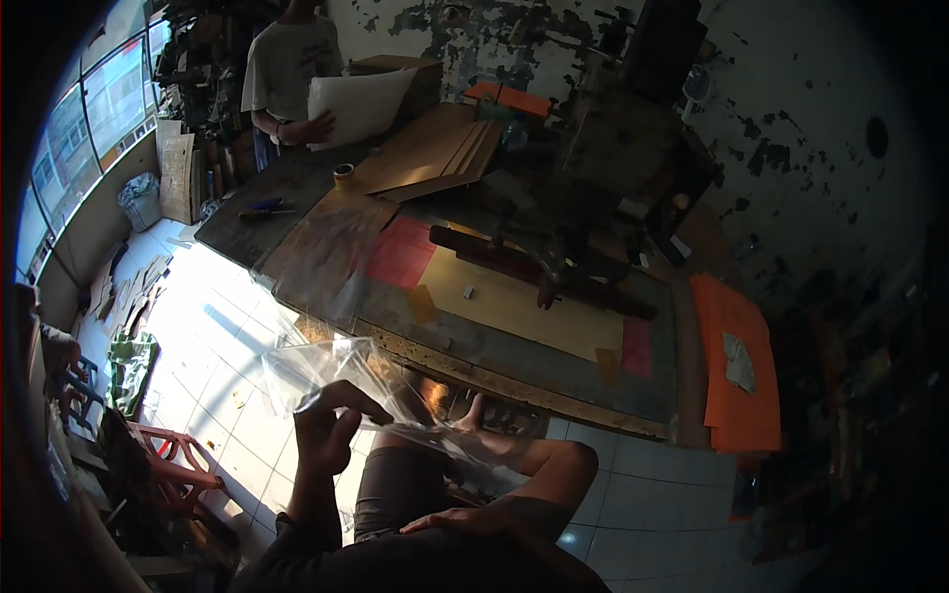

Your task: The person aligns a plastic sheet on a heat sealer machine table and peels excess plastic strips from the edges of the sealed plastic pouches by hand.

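Grasping film (331,368) before the table (494,350) is the left hand (331,425); farther from the table, the right hand (457,521) rests, fingers released.

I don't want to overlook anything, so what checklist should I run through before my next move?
1. Left hand has hold of the clear plastic: ok.
2. Clear plastic smooth: not ok, it is creased and folded.
3. Right hand empty: cannot tell, its underside is hidden.
4. Yellow board bare: not ok, a small pale piece is on it.
5. Co-worker apart from the machine: ok, standing off to the far left, holding white sheets.
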A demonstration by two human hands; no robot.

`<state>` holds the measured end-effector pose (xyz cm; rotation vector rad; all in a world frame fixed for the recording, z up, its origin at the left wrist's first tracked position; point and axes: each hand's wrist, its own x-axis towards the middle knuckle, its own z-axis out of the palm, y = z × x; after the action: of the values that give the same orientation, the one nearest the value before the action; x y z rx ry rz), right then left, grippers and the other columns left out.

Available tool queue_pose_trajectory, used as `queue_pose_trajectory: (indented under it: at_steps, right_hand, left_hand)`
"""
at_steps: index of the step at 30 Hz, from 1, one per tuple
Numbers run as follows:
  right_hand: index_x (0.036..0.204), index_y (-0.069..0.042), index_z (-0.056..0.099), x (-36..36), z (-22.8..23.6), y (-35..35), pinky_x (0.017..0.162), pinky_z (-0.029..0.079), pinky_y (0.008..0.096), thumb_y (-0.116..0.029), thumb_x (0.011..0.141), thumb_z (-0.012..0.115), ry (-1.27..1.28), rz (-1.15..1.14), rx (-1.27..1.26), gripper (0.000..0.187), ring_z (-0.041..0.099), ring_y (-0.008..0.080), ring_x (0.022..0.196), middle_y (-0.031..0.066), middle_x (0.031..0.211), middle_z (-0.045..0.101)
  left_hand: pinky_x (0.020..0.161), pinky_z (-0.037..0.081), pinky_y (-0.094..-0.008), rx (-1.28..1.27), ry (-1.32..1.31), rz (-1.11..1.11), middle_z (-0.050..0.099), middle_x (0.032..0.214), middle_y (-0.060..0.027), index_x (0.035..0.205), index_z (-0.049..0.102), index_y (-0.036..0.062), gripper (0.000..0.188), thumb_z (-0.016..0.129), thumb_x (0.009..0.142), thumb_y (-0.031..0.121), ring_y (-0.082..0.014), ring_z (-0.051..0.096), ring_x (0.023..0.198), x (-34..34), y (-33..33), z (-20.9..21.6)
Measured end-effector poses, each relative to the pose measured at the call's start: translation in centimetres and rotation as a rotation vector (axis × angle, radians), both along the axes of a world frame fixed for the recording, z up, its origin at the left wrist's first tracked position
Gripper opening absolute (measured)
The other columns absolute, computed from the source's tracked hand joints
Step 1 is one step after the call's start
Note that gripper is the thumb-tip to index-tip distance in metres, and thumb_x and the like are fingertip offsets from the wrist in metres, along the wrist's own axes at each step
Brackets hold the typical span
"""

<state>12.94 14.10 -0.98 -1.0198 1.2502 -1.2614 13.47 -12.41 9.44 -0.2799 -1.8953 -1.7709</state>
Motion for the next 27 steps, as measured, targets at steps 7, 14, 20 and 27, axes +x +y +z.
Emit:
queue_pose_trajectory:
  at_steps: [7,14,20,27]
  right_hand:
    - [0.124,-0.007,0.064,-0.9,-5.7,-0.3,0.092,0.049,0.0349,-0.045,0.099,0.064,0.09,0.135,0.243,0.045,0.062,0.0197,0.102,0.0081,0.109,0.065]
    - [0.125,-0.008,0.063,0.5,-5.4,2.7,0.093,0.049,0.0348,-0.046,0.1,0.062,0.094,0.05,0.281,0.046,0.061,0.0201,0.104,0.0082,0.111,0.065]
    - [0.125,-0.008,0.063,0.8,-5.2,3.1,0.094,0.049,0.0346,-0.047,0.101,0.06,0.097,0.065,0.301,0.046,0.061,0.0204,0.106,0.0084,0.112,0.065]
    - [0.126,-0.009,0.063,0.2,-5.9,1.6,0.095,0.048,0.0345,-0.048,0.101,0.058,0.104,0.149,0.308,0.047,0.061,0.0208,0.109,0.0085,0.114,0.065]
  left_hand:
    - [0.084,0.056,-0.0427,-0.294,0.17,-0.736,0.073,0.101,-0.013,0.11,0.071,0.0026,0.022,0.073,0.091,0.014,-0.0328,0.071,0.094,1.4,7.2,0.4]
    - [0.082,0.057,-0.0387,-0.14,0.115,-0.741,0.074,0.098,-0.0131,0.106,0.072,-0.0002,0.017,0.072,0.092,0.011,-0.0294,0.073,0.092,0.8,8.8,-0.6]
    - [0.077,0.059,-0.0363,-0.211,0.126,-0.663,0.075,0.095,-0.0134,0.104,0.072,-0.0013,0.015,0.068,0.092,0.007,-0.0288,0.074,0.086,-0.1,7.5,0.7]
    - [0.077,0.059,-0.0362,-0.232,0.017,-0.6,0.075,0.096,-0.0136,0.105,0.07,-0.0005,0.015,0.068,0.093,0.008,-0.0279,0.075,0.088,0.5,6.6,0.3]
